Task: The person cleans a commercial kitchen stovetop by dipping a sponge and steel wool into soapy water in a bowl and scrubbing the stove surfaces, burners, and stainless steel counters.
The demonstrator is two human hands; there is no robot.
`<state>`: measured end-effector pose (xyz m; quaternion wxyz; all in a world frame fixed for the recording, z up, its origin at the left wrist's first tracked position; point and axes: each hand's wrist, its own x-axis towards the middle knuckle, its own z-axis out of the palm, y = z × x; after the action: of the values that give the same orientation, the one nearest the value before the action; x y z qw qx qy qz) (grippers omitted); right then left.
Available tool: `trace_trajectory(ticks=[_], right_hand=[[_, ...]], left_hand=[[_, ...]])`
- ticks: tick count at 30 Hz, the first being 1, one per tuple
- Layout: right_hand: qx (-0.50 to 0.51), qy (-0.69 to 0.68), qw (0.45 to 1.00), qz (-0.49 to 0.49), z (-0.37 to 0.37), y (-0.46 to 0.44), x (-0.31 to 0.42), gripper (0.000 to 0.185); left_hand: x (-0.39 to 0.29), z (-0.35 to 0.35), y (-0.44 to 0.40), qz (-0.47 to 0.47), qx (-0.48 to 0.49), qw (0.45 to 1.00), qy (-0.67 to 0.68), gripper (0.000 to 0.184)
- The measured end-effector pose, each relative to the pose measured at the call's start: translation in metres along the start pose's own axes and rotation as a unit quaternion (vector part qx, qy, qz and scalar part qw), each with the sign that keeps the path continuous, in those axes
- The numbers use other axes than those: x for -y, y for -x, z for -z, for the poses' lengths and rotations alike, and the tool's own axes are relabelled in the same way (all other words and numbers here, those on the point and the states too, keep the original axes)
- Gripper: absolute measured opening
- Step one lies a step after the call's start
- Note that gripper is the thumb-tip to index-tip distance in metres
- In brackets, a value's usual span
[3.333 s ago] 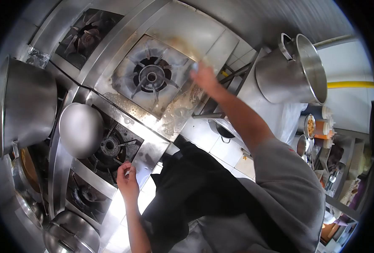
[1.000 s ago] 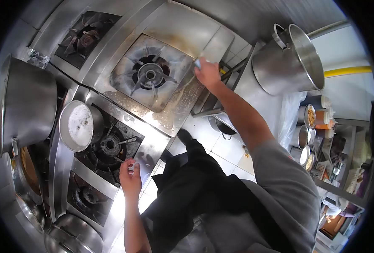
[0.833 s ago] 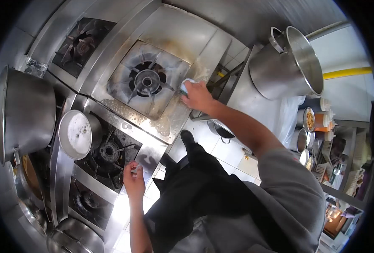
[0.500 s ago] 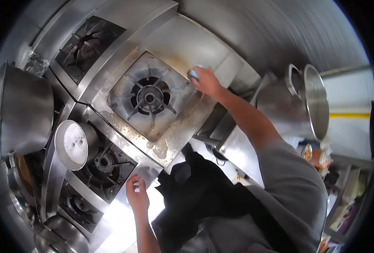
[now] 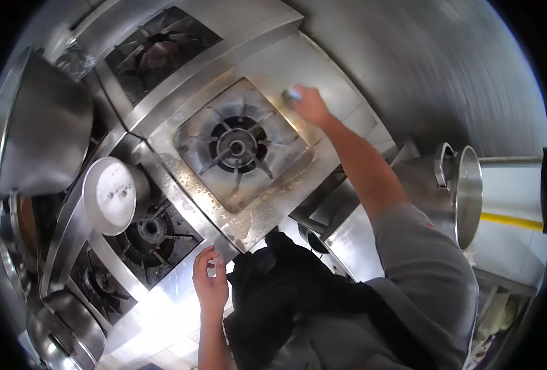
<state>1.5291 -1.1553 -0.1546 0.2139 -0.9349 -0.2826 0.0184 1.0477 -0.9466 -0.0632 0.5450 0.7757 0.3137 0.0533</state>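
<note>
My right hand (image 5: 311,106) is closed around a small sponge (image 5: 292,94), pale blue with a darker side. It presses on the stained steel stove top (image 5: 267,213), beyond the upper right edge of the square burner recess. In that recess sits a burner (image 5: 237,147) with a ring of metal prongs. Brownish wet patches and suds spread over the steel around it. Low in the view, my left hand (image 5: 210,280) hangs by the stove's front edge, fingers loosely bent and apart, with nothing in it.
On the left, a pot of white foamy liquid (image 5: 114,196) stands over a black burner (image 5: 151,232). A large steel pot (image 5: 45,123) is behind it. Another burner (image 5: 162,49) lies at the top. At right stands a tall stockpot (image 5: 468,197) near a yellow bar (image 5: 511,222).
My right hand has slid the sponge a little farther along the steel, away from me. The camera view has shifted and turned slightly. My left hand stays near the front edge.
</note>
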Motion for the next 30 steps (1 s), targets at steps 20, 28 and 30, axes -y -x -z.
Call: trace_trajectory(ticks=[20, 28, 30], right_hand=[[0.188, 0.087, 0.873, 0.442, -0.144, 0.0, 0.503, 0.031], [0.193, -0.102, 0.935, 0.278, -0.134, -0.003, 0.5, 0.033], [0.235, -0.304, 0.919, 0.088, -0.117, -0.004, 0.497, 0.033]], left_hand=[[0.056, 0.166, -0.108, -0.143, -0.266, 0.926, -0.224, 0.043], [0.058, 0.171, -0.115, -0.138, -0.254, 0.932, -0.219, 0.035], [0.058, 0.172, -0.115, -0.139, -0.253, 0.93, -0.226, 0.035]])
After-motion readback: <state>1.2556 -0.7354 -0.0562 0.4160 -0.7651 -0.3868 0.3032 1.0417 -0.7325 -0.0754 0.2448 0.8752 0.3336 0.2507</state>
